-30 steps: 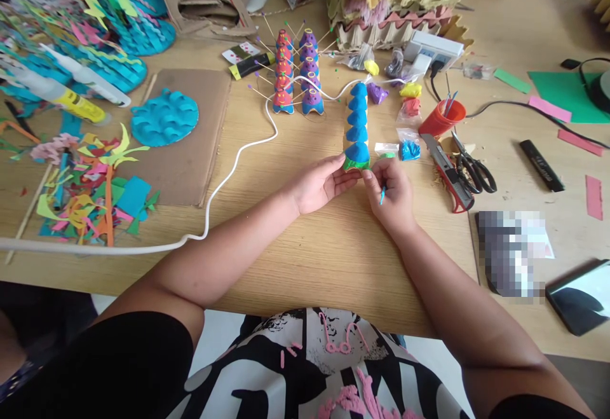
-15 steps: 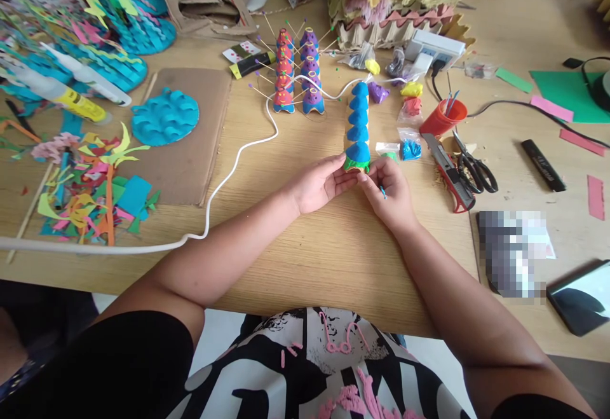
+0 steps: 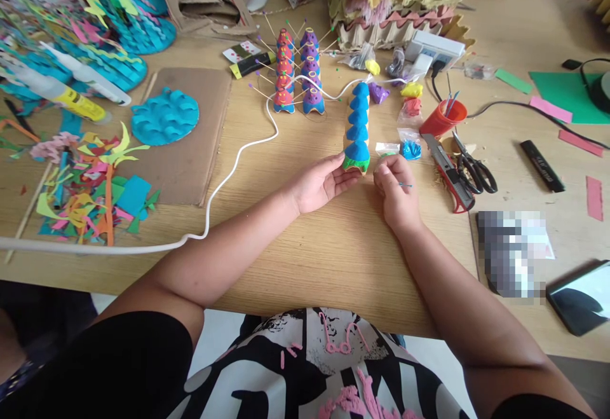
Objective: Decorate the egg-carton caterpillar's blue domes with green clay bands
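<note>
A row of blue-topped egg-carton bumps with green clay along its near end stands upright at the middle of the table. My left hand holds that near end, thumb at its left side and fingers beneath. Just to the right, my right hand is closed around a thin blue stick, apart from the row. Beyond the right hand lie a small bag of green clay, mostly hidden, and blue clay. Red and purple finished rows stand further back.
A white cable crosses the table and my left forearm. On the right are a red cup, a cutter and scissors. Cardboard and paper scraps lie left. Egg cartons are stacked behind.
My right hand has moved away from the row's near end to the right and turned, keeping the blue stick. The left hand has stayed at the row.
</note>
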A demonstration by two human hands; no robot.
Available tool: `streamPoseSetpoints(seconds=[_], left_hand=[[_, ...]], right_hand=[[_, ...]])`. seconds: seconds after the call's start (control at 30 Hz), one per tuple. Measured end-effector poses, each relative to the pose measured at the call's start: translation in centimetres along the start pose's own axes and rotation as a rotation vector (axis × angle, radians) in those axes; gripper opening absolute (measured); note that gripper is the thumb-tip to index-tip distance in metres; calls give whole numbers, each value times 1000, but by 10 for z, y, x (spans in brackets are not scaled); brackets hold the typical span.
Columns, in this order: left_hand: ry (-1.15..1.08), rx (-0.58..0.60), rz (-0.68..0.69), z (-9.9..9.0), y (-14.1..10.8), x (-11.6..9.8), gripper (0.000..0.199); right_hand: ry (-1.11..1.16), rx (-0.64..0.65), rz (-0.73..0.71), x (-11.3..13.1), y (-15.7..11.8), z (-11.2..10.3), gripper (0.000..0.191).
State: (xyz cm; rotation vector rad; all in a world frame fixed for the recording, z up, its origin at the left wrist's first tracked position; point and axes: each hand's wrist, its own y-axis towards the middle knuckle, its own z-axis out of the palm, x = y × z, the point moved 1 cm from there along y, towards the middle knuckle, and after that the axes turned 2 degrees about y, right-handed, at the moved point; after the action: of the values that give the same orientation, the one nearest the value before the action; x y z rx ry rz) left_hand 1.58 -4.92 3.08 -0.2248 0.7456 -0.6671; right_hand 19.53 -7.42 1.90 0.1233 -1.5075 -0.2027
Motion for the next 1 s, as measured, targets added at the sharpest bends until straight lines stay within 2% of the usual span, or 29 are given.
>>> streamPoseSetpoints(seconds=[0.1,0.23,0.37,0.5,0.7,1.0], left_hand=[[-2,-19,-7,1,0,-1,29],[-14,-36,-11,2,0,-2,31],[-23,-55,-7,2,0,-2,29],[-27,-58,-7,3,-1,-2,26],[-33,-31,-3,2,-2,-3,32],[-20,-29,2,2,-2,-3,28]], right_hand=[[143,-71,29,1,1,-2,43],[203,-171,1,3,3,-5,44],[235,-106,66,6,4,-3,42],[268,-49,136,5,4,-1,50],[365,16,190,2,6,-3,49],[387,39,208,2,5,-5,44]])
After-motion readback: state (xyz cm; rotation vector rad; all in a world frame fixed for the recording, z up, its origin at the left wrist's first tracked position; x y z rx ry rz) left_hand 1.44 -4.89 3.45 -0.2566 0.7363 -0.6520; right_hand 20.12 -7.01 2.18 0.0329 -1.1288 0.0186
